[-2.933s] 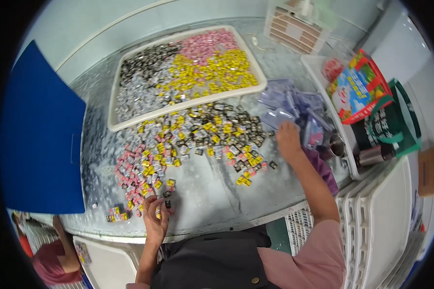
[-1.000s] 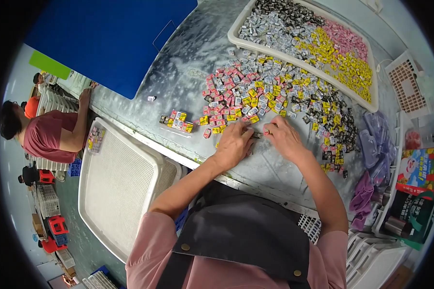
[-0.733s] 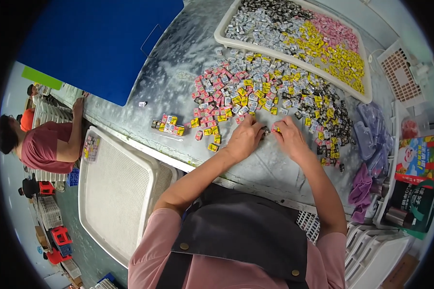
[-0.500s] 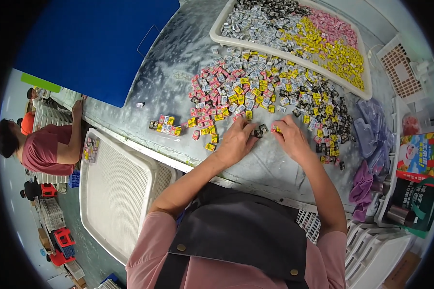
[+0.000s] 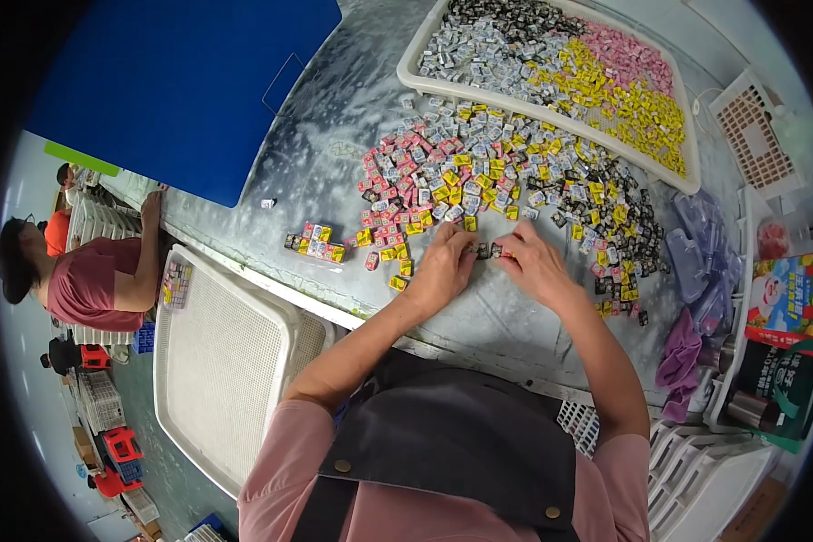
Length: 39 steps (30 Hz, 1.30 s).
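A short row of small blocky pieces (image 5: 483, 251), black with some pink at its right end, lies on the grey table between my hands. My left hand (image 5: 443, 271) has its thumb and fingers closed at the row's left end. At the right end, my right hand (image 5: 533, 266) pinches a small piece, partly hidden by the fingers. Just beyond my hands spreads a loose heap of pink, yellow, white and black pieces (image 5: 479, 176). To the left sits a compact block of lined-up pieces (image 5: 316, 244), yellow, pink and black.
A white tray (image 5: 551, 107) of colour-sorted pieces stands at the back. A blue board (image 5: 181, 90) covers the far left. Purple cloth (image 5: 682, 361) and plastic bags (image 5: 700, 244) lie at right. An empty mesh tray (image 5: 221, 379) stands lower left, near a seated person (image 5: 95, 280).
My right hand has moved left, bringing its pink piece against the black pieces. The row between my hands is now closed up. The whole view has shifted slightly.
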{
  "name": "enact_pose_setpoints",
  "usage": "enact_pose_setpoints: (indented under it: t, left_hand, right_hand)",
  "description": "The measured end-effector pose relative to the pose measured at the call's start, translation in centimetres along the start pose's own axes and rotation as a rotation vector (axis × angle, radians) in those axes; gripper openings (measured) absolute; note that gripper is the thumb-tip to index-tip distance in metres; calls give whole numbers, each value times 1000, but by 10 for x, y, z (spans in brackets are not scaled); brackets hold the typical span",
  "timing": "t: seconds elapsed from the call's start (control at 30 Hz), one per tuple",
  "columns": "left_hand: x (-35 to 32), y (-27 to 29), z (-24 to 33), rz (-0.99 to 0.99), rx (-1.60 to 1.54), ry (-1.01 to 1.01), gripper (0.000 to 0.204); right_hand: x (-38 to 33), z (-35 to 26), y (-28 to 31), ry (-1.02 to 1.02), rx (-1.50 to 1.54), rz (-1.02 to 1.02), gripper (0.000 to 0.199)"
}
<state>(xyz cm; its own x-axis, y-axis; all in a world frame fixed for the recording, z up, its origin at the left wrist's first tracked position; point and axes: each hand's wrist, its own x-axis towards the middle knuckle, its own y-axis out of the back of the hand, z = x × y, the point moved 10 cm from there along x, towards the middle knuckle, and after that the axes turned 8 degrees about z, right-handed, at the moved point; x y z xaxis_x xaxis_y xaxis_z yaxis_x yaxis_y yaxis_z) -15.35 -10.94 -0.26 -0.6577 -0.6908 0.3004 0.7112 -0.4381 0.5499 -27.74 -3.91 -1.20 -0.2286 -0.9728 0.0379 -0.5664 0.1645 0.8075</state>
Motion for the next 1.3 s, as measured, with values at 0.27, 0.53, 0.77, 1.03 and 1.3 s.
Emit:
enact_pose_setpoints:
  t: [0.27, 0.53, 0.77, 1.03, 1.3]
  left_hand:
    - [-3, 12, 2, 4, 125, 27, 33]
    - [-7, -10, -9, -87, 151, 25, 29]
    - [27, 0, -3, 2, 364, -53, 19]
    - [21, 7, -8, -30, 422, -126, 17]
    - [-9, 18, -7, -82, 325, -70, 20]
  right_hand:
    - [-7, 2, 8, -7, 0, 25, 31]
    - [-3, -4, 4, 20, 8, 6, 34]
    - [-4, 7, 21, 39, 122, 137, 35]
    - [37, 30, 23, -42, -83, 227, 24]
    - [1, 45, 38, -75, -178, 112, 20]
